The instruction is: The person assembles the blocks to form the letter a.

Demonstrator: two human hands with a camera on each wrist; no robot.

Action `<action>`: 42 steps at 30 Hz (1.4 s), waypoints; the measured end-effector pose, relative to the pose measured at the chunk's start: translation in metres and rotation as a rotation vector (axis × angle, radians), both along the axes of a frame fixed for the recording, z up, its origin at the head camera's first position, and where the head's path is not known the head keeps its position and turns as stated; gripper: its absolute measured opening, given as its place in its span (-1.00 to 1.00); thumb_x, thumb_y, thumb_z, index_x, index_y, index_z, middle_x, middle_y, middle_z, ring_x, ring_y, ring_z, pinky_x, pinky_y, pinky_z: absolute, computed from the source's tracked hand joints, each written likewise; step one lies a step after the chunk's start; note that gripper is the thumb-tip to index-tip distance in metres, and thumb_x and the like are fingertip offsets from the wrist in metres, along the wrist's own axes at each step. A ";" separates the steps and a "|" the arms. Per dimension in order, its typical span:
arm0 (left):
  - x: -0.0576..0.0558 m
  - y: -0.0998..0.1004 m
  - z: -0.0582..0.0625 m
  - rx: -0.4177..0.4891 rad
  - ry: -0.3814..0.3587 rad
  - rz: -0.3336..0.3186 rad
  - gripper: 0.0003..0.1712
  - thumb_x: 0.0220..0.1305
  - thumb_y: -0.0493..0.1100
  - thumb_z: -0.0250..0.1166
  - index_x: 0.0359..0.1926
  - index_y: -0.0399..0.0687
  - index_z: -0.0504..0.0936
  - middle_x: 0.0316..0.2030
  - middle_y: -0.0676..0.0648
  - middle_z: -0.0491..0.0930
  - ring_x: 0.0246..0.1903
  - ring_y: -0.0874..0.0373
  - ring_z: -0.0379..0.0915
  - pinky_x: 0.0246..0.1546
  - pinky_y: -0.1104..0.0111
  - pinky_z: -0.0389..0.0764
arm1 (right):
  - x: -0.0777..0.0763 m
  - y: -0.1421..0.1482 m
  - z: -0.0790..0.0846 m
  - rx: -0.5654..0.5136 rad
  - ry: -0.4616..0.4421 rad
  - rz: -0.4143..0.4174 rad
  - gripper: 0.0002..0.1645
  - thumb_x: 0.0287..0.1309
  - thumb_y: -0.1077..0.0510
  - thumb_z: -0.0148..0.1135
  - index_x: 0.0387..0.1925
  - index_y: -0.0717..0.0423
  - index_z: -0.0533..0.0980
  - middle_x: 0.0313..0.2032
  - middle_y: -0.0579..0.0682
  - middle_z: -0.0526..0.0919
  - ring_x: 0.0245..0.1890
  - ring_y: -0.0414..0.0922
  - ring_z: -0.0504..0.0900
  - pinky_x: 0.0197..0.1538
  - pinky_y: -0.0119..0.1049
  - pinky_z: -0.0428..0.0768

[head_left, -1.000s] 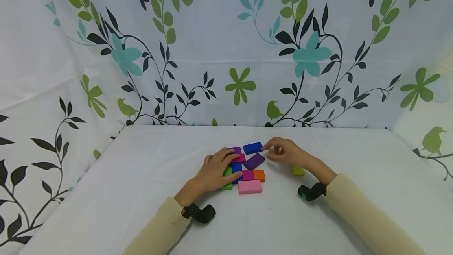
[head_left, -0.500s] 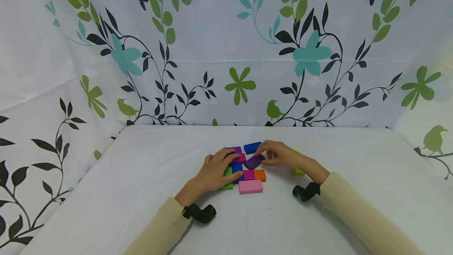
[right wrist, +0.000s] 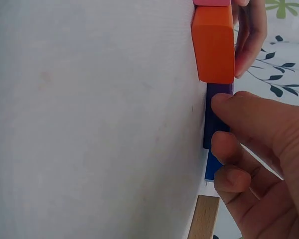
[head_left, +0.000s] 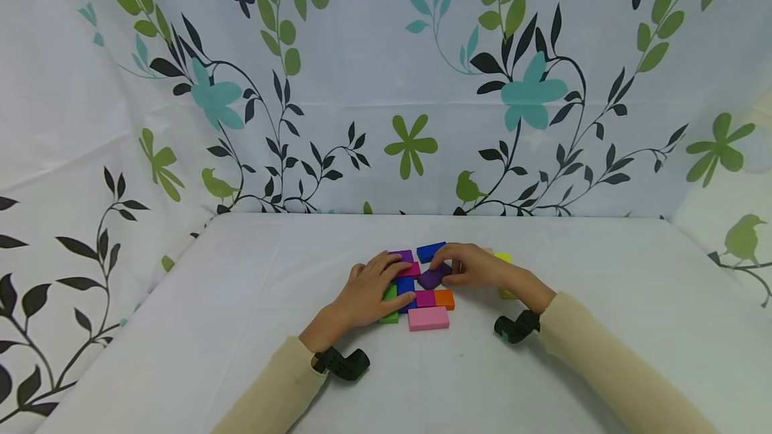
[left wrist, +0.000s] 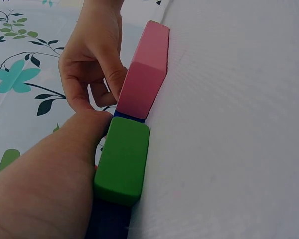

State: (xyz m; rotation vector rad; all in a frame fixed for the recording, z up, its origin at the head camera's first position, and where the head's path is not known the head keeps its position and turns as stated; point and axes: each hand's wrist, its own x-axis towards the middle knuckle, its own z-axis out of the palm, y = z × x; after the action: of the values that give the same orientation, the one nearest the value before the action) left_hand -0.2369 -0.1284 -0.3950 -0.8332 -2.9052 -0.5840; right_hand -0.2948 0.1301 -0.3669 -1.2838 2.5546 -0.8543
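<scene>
My left hand (head_left: 364, 293) rests on a cluster of coloured wooden blocks, fingers spread over the tops of a magenta block (head_left: 411, 270) and a violet one (head_left: 405, 256). Its thumb lies across an upright blue block (head_left: 406, 284), beside a green block (left wrist: 123, 159). With thumb and fingertips, my right hand (head_left: 482, 265) pinches a dark purple block (head_left: 429, 279) lying at the cluster's right side. Another blue block (head_left: 429, 252) sits just behind it. In front are a smaller magenta block (head_left: 425, 299), an orange block (right wrist: 214, 45) and a pink block (head_left: 429, 319).
Yellow blocks (head_left: 509, 294) show on both sides of the right wrist, partly covered by it. A plain wood block (right wrist: 204, 219) lies behind the right hand. The white-covered table (head_left: 241, 300) meets a leaf-patterned curtain (head_left: 338, 173) at its far edge.
My right hand has moved left and a little toward me, from the far blue block to the dark purple block, which it now pinches. The left hand stays in place.
</scene>
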 end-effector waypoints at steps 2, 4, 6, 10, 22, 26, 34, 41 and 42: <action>0.000 0.000 -0.001 0.002 0.009 -0.002 -0.25 0.31 0.31 0.11 0.39 0.08 0.33 0.42 -0.13 0.18 0.45 -0.13 -0.06 0.28 -0.22 0.11 | 0.000 0.000 0.001 0.005 -0.001 -0.003 -0.71 0.16 0.31 0.31 -0.05 0.20 0.58 -0.02 0.16 0.60 -0.35 -0.22 0.51 -0.20 -0.41 0.59; 0.000 0.000 -0.001 0.001 0.006 0.000 -0.25 0.31 0.30 0.11 0.40 0.08 0.32 0.42 -0.12 0.18 0.46 -0.12 -0.06 0.28 -0.22 0.10 | 0.000 0.000 0.001 0.005 0.000 -0.004 -0.71 0.17 0.31 0.31 -0.05 0.19 0.58 -0.03 0.14 0.61 -0.34 -0.20 0.52 -0.19 -0.40 0.59; -0.001 0.000 0.000 -0.006 0.003 0.005 -0.26 0.31 0.30 0.11 0.40 0.10 0.32 0.42 -0.12 0.18 0.46 -0.11 -0.06 0.29 -0.22 0.10 | 0.000 0.000 0.001 0.006 0.008 -0.003 -0.72 0.18 0.31 0.30 -0.05 0.19 0.58 -0.04 0.13 0.61 -0.33 -0.19 0.52 -0.19 -0.39 0.58; 0.000 0.001 0.000 -0.026 -0.008 0.014 -0.26 0.31 0.29 0.12 0.41 0.12 0.31 0.43 -0.10 0.16 0.47 -0.10 -0.08 0.30 -0.21 0.09 | -0.002 0.003 0.000 0.005 0.017 -0.008 -0.73 0.18 0.32 0.30 -0.06 0.18 0.58 -0.07 0.11 0.61 -0.32 -0.17 0.51 -0.20 -0.38 0.58; 0.002 0.002 0.004 -0.023 -0.020 0.024 -0.27 0.30 0.28 0.14 0.40 0.11 0.32 0.42 -0.10 0.18 0.46 -0.11 -0.06 0.30 -0.19 0.10 | -0.006 0.013 -0.002 -0.006 0.052 -0.037 -0.74 0.15 0.32 0.32 -0.09 0.18 0.60 -0.08 0.14 0.60 -0.39 -0.19 0.46 -0.27 -0.41 0.54; 0.003 0.003 0.004 -0.022 -0.021 0.022 -0.27 0.30 0.27 0.14 0.40 0.11 0.33 0.42 -0.10 0.19 0.46 -0.11 -0.06 0.30 -0.19 0.10 | -0.007 0.014 -0.004 -0.007 0.061 -0.049 -0.74 0.15 0.33 0.33 -0.09 0.19 0.60 -0.08 0.15 0.60 -0.40 -0.21 0.45 -0.29 -0.42 0.53; 0.002 0.003 0.003 -0.020 -0.014 0.023 -0.27 0.31 0.28 0.14 0.40 0.11 0.33 0.42 -0.10 0.19 0.46 -0.11 -0.06 0.30 -0.19 0.11 | -0.007 0.013 -0.004 -0.010 0.073 -0.084 -0.72 0.14 0.32 0.33 -0.08 0.20 0.60 -0.07 0.17 0.59 -0.42 -0.22 0.44 -0.30 -0.43 0.52; 0.002 0.003 0.003 -0.024 -0.018 0.029 -0.27 0.30 0.29 0.14 0.40 0.12 0.33 0.42 -0.10 0.19 0.46 -0.11 -0.06 0.30 -0.19 0.10 | -0.006 0.013 -0.002 -0.009 0.073 -0.101 -0.72 0.14 0.31 0.33 -0.07 0.22 0.60 -0.05 0.19 0.58 -0.43 -0.24 0.42 -0.31 -0.45 0.51; 0.002 0.003 0.003 -0.024 -0.018 0.028 -0.27 0.30 0.29 0.14 0.40 0.11 0.33 0.42 -0.10 0.19 0.46 -0.11 -0.05 0.30 -0.20 0.10 | -0.006 0.013 -0.002 -0.009 0.071 -0.103 -0.72 0.14 0.31 0.33 -0.07 0.22 0.60 -0.05 0.19 0.58 -0.43 -0.24 0.42 -0.31 -0.45 0.51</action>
State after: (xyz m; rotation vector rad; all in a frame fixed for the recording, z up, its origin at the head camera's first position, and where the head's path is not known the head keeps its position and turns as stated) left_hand -0.2349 -0.1253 -0.3917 -0.7920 -2.9412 -0.5581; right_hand -0.3006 0.1429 -0.3684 -1.2151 2.6963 -0.8546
